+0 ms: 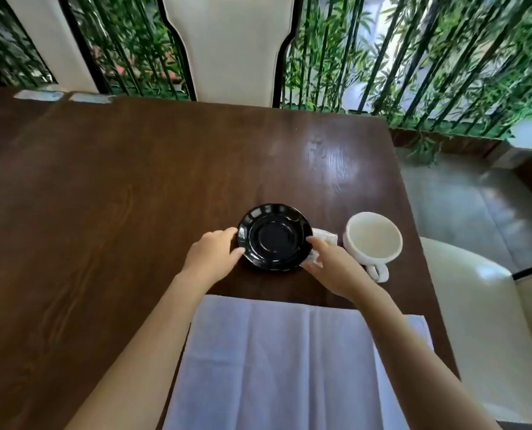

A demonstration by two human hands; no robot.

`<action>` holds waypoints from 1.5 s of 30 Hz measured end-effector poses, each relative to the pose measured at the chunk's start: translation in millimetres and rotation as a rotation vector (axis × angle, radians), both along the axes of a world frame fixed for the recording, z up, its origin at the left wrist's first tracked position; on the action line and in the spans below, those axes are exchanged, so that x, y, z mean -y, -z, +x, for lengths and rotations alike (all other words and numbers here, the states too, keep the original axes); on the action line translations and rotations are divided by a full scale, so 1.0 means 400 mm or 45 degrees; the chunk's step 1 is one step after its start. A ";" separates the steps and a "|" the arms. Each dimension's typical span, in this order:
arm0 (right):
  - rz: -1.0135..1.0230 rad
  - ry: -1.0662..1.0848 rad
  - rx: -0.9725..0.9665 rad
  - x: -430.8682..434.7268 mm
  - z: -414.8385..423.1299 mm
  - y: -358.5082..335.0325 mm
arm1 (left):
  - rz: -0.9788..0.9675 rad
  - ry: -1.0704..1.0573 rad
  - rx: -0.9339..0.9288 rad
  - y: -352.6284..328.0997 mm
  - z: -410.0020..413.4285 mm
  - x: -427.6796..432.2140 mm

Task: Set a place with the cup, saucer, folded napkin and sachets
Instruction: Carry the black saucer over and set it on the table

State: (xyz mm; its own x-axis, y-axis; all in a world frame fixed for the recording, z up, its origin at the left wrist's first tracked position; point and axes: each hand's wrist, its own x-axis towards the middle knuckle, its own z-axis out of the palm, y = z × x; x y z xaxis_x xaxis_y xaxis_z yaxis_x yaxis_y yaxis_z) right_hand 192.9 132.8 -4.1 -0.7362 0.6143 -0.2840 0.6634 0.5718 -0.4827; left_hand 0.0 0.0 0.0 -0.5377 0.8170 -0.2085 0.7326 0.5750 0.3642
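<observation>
Hands (210, 257) (333, 268) on unmarked black saucer (274, 237)

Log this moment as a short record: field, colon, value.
saucer: black, empty, on the table
left hand: fingers on the saucer's left rim
right hand: at its right rim, over the sachets
cup: white, empty, right of the saucer
napkin: pale, at the near edge

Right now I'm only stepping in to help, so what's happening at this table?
A person is setting a place. Both hands, left hand and right hand, hold the rim of the black saucer on the wooden table. The empty white cup stands to its right, white sachets between them, the napkin spread nearer the person.
</observation>
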 end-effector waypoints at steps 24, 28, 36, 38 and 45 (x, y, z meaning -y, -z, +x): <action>-0.019 0.320 -0.161 -0.046 -0.105 0.021 | 0.316 -0.357 0.344 0.066 0.012 -0.109; -0.025 0.312 -0.174 -0.046 -0.091 -0.011 | 0.336 -0.368 0.328 0.031 0.026 -0.106; 0.013 0.284 -0.247 -0.047 -0.056 -0.139 | 0.441 -0.345 0.295 -0.100 0.057 -0.093; 0.028 0.265 -0.267 -0.042 -0.045 -0.177 | 0.452 -0.347 0.290 -0.136 0.067 -0.082; 0.065 0.215 -0.366 -0.009 -0.013 -0.299 | 0.559 -0.400 0.340 -0.262 0.101 -0.015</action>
State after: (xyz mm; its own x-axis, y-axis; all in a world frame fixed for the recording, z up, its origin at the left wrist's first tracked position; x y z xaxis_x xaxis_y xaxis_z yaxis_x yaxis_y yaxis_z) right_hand 187.7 136.3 115.6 -0.6684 0.7424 -0.0453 0.5918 0.4940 -0.6369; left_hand 40.6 6.1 105.0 -0.7427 0.6678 -0.0487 0.4023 0.5033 0.7648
